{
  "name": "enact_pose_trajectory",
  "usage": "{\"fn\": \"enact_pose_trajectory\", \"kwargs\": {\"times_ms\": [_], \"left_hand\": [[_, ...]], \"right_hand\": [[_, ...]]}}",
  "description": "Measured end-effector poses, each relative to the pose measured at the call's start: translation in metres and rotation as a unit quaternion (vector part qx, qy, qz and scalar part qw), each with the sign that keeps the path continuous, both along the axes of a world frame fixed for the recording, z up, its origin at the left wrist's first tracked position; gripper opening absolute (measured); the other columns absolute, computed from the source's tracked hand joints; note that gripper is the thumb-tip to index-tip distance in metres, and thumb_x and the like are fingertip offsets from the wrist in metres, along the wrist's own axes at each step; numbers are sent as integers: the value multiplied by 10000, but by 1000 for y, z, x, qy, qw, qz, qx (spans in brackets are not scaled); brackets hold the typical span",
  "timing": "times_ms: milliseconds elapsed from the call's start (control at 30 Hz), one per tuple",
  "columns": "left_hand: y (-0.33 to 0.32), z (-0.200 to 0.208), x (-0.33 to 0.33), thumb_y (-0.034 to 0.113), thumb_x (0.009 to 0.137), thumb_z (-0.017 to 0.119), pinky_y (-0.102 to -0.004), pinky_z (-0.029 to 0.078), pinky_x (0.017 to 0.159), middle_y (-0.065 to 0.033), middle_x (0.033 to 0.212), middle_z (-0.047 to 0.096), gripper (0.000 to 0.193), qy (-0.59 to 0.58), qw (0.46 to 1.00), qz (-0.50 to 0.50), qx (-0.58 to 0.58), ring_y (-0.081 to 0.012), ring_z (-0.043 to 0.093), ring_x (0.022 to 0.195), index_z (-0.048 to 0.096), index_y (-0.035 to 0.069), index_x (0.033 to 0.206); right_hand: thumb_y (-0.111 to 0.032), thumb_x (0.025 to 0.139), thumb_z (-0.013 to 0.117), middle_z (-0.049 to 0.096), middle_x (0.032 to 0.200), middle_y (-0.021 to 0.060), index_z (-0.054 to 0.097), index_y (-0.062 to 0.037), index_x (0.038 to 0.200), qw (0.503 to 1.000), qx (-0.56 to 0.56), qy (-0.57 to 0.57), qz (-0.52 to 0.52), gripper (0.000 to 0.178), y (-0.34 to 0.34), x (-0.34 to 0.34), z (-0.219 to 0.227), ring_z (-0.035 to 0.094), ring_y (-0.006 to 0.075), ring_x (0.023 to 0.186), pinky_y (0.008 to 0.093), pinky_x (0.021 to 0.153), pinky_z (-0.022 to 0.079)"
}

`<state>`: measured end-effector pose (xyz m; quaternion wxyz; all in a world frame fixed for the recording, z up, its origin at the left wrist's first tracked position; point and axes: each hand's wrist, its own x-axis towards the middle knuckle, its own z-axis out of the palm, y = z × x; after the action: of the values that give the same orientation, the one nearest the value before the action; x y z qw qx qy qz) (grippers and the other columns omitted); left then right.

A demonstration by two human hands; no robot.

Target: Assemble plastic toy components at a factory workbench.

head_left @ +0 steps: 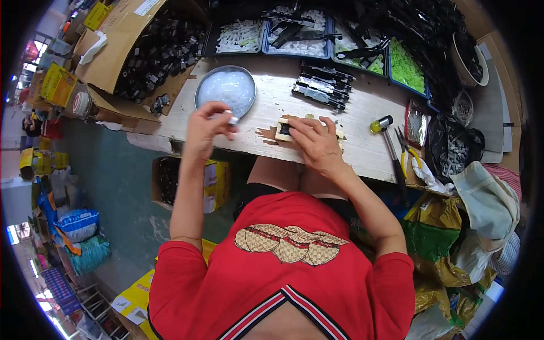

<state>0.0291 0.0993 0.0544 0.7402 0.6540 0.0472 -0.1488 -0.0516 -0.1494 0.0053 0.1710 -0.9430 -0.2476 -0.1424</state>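
My left hand (208,129) is raised at the near rim of a round metal dish (196,97). Its fingertips pinch a small white piece (233,120), too small to make out fully. Inside the dish lies a whitish, translucent mass (226,90). At the bench's front edge my right hand (320,144) holds down a cream-coloured block (280,136), fingers laid across it. A black part (284,129) sits in the block, mostly covered by those fingers. Just beyond, several long black-and-silver mechanisms (323,85) lie side by side.
Blue-rimmed trays (297,55) of white and green small parts line the back. A carton (107,62) of black parts stands left. At right lie a yellow-handled screwdriver or hammer-like tool (381,124), yellow-handled pliers (404,156) and a black bag (436,133) of grey parts.
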Motion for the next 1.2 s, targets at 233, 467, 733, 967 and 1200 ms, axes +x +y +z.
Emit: {"fn": "enact_pose_trajectory", "kwargs": {"times_ms": [233,467,733,967,1200], "left_hand": [[-88,-40,-28,57,714,689,-220,442,517,-43,730,605,137,-151,977,-94,120,-73,522,564,633,-23,811],[-90,-48,-21,49,693,722,-237,462,524,-71,753,561,168,-186,956,-81,210,-98,561,608,614,-42,785],[-84,-54,-27,17,747,693,-187,443,534,-21,793,556,112,-199,962,-77,169,-64,551,624,592,-9,788],[-87,-34,-37,-17,739,661,-229,450,573,-59,810,553,122,-311,915,-128,223,-112,561,669,612,-5,849],[-80,-33,-26,-24,756,640,-255,456,573,-71,829,565,149,-402,849,-199,281,-142,574,672,624,-2,903]], "right_hand": [[-89,773,604,624,1001,46,619,-52,925,978,189,-61,-66,157,-2,4,-1,547,224,926,357,850,355],[-91,767,612,625,967,42,616,-47,899,978,184,-76,-65,139,-1,3,-1,549,217,881,351,814,359],[-77,746,628,614,949,31,612,-50,898,976,192,-79,-63,155,0,4,-5,532,205,866,362,797,347],[-70,735,628,611,952,31,612,-48,901,977,184,-82,-65,167,0,4,-6,531,206,864,362,797,347],[-62,729,624,607,957,31,609,-43,911,978,179,-86,-67,184,0,4,-6,527,206,864,361,796,345]]}}
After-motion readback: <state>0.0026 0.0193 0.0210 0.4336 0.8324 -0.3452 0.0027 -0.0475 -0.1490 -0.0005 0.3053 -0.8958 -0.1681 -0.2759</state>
